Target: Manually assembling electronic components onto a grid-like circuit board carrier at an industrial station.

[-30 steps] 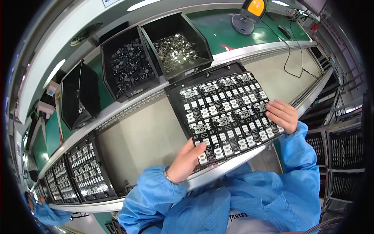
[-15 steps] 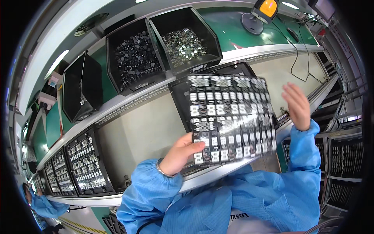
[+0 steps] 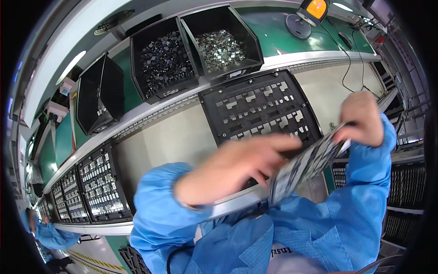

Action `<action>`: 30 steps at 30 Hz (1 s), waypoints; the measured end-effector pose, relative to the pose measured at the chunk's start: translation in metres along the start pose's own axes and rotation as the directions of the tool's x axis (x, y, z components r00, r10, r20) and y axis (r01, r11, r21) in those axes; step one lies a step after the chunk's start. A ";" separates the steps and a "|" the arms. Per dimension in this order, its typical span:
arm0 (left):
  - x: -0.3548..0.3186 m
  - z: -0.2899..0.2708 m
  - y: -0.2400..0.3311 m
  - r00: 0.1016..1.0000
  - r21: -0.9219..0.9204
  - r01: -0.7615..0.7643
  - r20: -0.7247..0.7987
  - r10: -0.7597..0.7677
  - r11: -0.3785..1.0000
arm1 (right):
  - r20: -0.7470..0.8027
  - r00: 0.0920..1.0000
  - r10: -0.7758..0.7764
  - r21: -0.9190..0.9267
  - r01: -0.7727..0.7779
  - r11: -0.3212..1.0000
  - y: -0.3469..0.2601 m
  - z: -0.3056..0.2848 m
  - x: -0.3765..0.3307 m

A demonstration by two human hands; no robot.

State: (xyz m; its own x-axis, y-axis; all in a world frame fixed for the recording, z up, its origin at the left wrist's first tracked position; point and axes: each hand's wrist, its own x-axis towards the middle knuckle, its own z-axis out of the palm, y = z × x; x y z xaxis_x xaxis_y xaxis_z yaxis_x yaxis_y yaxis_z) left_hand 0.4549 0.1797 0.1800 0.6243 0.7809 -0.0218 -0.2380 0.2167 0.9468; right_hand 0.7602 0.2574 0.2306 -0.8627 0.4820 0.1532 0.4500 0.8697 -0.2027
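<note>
Behind both hands, an emptied black carrier tray (image 3: 260,107) is lying on the bench; right hand (image 3: 362,118) is pinching the tilted circuit panel (image 3: 308,164), left hand (image 3: 237,166) is gripping its near edge.

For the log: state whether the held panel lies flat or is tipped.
Tipped. The panel slants steeply between left hand and right hand, lifted off the black tray.

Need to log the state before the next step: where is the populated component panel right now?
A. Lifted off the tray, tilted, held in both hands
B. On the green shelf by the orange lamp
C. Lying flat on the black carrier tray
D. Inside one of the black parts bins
A: the panel is tilted on edge between the left hand and right hand, and the black carrier tray behind it shows bare cut-outs.
</note>
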 end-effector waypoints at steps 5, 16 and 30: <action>-0.031 -0.065 -0.022 0.746 0.367 -0.130 -0.576 0.335 0.921 | -0.072 0.610 0.789 0.648 -0.573 0.502 0.049 0.018 -0.037; -0.053 -0.085 -0.107 0.684 0.426 0.002 -0.661 0.310 0.905 | 0.254 0.531 0.808 0.882 -0.471 0.033 0.072 0.153 -0.046; -0.037 -0.043 -0.106 0.943 0.947 -0.053 -0.057 0.328 0.316 | -0.199 0.618 0.761 0.323 -0.691 0.646 0.013 0.169 -0.015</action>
State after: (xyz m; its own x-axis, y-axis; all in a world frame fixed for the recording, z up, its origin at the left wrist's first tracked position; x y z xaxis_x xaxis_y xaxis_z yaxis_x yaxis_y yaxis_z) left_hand 0.4251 0.1533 0.0667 0.4683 0.8408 0.2715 0.5969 -0.5276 0.6045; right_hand 0.7399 0.2437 0.0621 -0.1446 0.9805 0.1329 0.8125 0.1943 -0.5496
